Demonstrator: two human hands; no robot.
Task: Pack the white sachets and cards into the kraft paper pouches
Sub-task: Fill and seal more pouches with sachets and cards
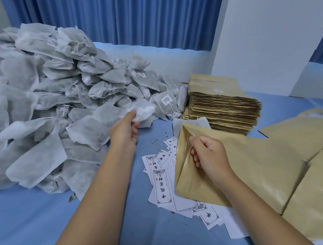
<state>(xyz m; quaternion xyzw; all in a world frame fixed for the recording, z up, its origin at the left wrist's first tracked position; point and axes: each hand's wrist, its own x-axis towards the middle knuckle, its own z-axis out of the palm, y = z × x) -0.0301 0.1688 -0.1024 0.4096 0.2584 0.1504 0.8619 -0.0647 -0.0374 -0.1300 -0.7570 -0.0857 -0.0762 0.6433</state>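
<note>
My left hand [125,130] pinches the bunched top of a white sachet [144,112] at the right edge of a big heap of white sachets [41,100]. My right hand [208,155] grips the open mouth of a kraft paper pouch [250,169], fingers curled over its edge, and a white corner sticks up behind the pouch's top. Printed white cards [162,187] lie scattered on the blue table under and in front of that pouch.
A tall stack of flat kraft pouches [224,106] stands behind the held pouch. More kraft pouches [312,174] lie spread at the right. The blue tablecloth [31,218] shows in front; a blue curtain [117,11] and a white wall stand behind.
</note>
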